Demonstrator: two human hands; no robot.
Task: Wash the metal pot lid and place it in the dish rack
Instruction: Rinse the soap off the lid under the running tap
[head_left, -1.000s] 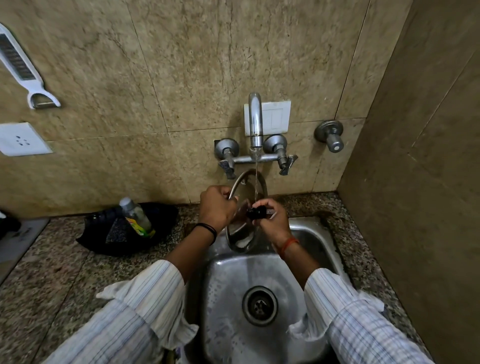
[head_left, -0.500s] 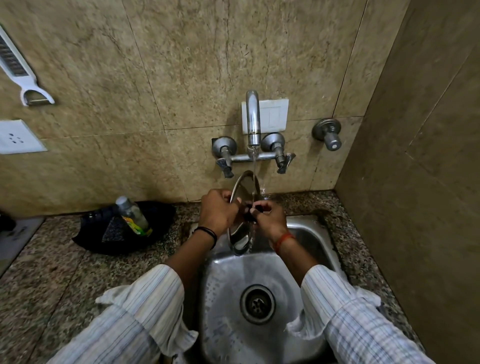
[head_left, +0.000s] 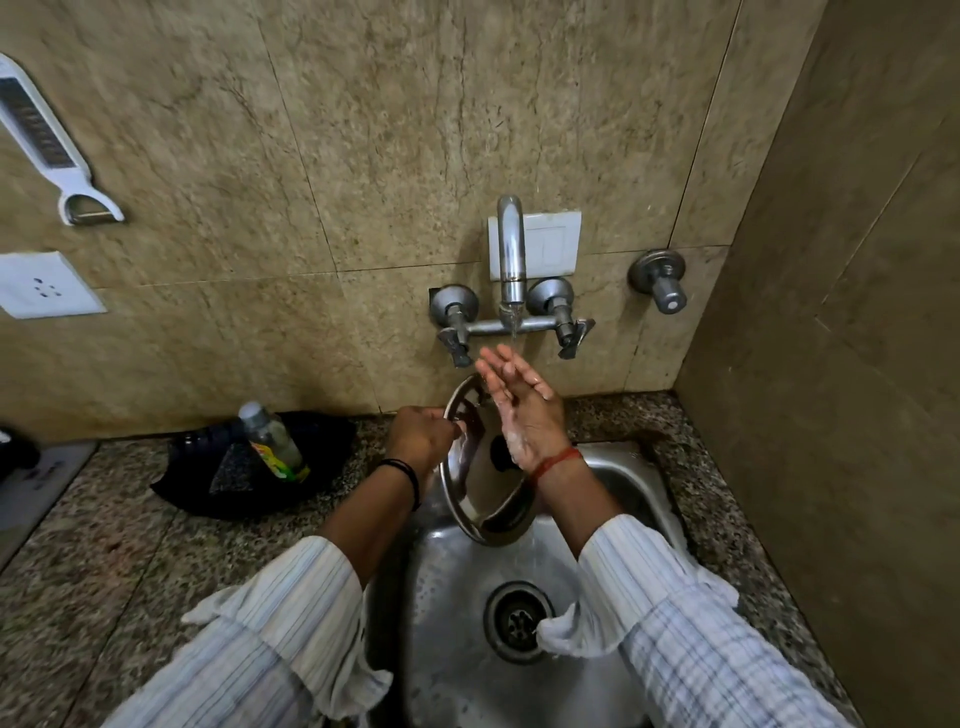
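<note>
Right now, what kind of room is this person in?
Most likely a kitchen. A steel sink is set into a speckled stone counter, a tap runs from the tiled wall, and the left hand holds a metal pot lid over the basin. A peeler hangs on the wall.

Before me: wall (head_left: 363, 156) of large mottled tan tiles, meeting a second tiled wall (head_left: 857, 260) at my right to form a corner. White switch plate (head_left: 550, 244) and chrome mixer tap (head_left: 511, 270) fixed centrally; separate valve (head_left: 660, 280) to their right. White socket (head_left: 44, 286) and hanging white peeler (head_left: 49, 145) at far left. Speckled granite counter (head_left: 104, 561) below. Lighting dim, even.
</note>
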